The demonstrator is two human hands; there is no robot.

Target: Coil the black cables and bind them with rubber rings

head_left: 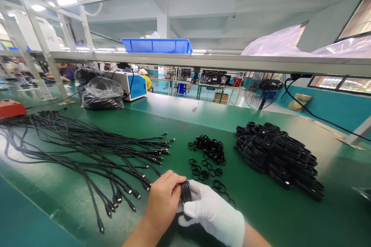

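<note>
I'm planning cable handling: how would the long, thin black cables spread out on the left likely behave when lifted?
The long, thin black cables would probably sag, since they curve loosely across the green tabletop. Grabbing one might drag neighbours, because many cross and overlap.

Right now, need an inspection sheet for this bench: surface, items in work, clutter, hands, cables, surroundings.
Surface: green tabletop, glossy, reflecting light.
Items in work: coiled black cable between the hands; black rings beyond them, some heaped, some scattered; pile of coiled cables on the right.
Clutter: plastic bag with dark contents beside a blue-and-white machine, back left; red-orange device at the left edge.
Hands: left hand bare, right hand in a white glove; both grip the coiled black cable.
Cables: loose black cables spread across the left, many overlapping.
Surroundings: shelf overhead with blue bin; fan past the bench.
</note>
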